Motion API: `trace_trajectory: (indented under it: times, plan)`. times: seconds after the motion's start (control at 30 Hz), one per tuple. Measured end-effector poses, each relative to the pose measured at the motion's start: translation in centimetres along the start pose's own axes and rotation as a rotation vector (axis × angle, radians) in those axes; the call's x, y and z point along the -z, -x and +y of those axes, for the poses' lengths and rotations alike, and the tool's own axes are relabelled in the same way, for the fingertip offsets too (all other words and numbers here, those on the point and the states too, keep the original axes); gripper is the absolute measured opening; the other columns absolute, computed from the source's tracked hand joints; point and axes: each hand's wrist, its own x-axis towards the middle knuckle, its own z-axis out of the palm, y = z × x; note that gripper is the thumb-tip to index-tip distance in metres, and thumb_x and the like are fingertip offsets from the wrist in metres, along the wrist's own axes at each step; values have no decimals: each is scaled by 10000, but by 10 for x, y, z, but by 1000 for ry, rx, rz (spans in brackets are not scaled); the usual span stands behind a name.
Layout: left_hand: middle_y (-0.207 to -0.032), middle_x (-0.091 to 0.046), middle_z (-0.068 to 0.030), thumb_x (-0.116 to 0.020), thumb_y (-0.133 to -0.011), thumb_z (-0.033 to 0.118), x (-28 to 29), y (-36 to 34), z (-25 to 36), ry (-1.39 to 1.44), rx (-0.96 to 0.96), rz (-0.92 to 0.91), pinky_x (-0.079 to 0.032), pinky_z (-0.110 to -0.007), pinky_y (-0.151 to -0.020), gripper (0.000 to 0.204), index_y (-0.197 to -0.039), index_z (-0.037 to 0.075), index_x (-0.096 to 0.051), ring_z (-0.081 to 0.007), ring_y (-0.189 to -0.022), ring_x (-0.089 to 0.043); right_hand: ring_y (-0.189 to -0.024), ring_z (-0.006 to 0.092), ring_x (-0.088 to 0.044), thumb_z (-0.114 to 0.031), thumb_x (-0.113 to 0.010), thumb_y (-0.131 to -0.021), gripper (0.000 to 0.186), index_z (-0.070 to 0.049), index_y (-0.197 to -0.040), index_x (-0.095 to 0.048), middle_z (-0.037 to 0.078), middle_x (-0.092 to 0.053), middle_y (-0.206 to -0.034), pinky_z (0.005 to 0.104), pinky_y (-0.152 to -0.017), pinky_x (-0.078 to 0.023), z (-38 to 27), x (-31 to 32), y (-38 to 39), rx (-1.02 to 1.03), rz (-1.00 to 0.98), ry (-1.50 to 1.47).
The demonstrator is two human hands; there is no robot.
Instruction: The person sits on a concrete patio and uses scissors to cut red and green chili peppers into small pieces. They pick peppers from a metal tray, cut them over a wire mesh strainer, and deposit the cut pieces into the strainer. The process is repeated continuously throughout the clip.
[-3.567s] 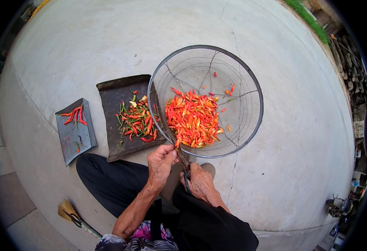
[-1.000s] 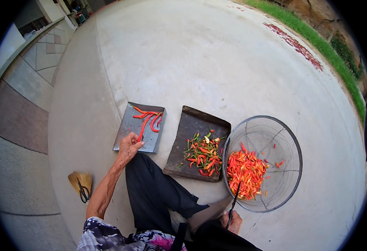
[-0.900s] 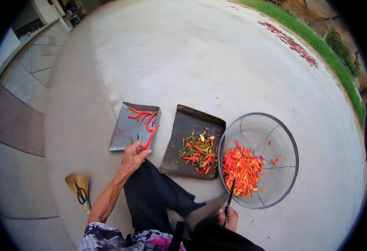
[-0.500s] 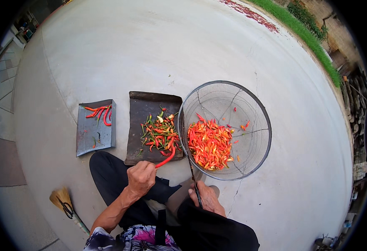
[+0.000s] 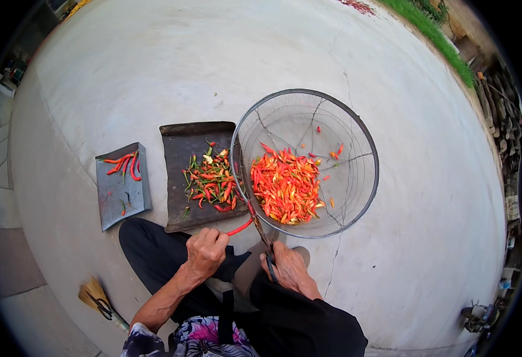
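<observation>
One long red chili (image 5: 239,228) juts from the left hand (image 5: 206,253), whose fingers I see curled in a fist around its near end. Its far part slants up to the right and meets the blades of the scissors (image 5: 260,229), just beside the near rim of the wire mesh basket (image 5: 365,198). From my camera I cannot tell whether the blades are closed around it. The right hand (image 5: 291,268) wraps the dark handles of the scissors, which point up and to the left toward the rim.

Inside the basket I have a heap of red and orange chilies (image 5: 285,185), gathered toward the left side, with a few strays on the mesh to its right. The basket's left edge overlaps a dark metal tray (image 5: 177,196), where a pile of red and green chilies (image 5: 210,181) lies on the right half. Farther left, I see a smaller grey tray (image 5: 111,191) with several long red chilies (image 5: 127,163) at its far end.

Well apart at the lower left, a straw broom (image 5: 93,291) lies on the concrete floor (image 5: 439,178). Along my right margin I get stacked wood (image 5: 499,110) and a strip of grass (image 5: 433,35).
</observation>
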Motion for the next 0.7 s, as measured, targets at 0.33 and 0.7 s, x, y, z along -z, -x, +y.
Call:
trace_trajectory:
  times: [0.33, 0.7]
  plan:
    - [-635, -439, -66, -639, -635, 4, -3, -1, -2, -40, -26, -19, -426, -334, -470, 137, -683, 53, -521, -221, -583, -524, -806, 445, -608, -315, -634, -860, 376, 25, -906, -479, 252, -598, -859, 516, -714, -476, 4, -2, -2, -53, -26, 102]
    - [-642, -444, -66, -643, -626, 11, -6, -6, 2, -39, -41, -32, -430, -335, -476, 147, -688, 53, -516, -220, -593, -526, -789, 436, -611, -331, -641, -863, 386, 18, -890, -478, 245, -600, -844, 508, -695, -483, 3, -4, -1, -52, 25, 87]
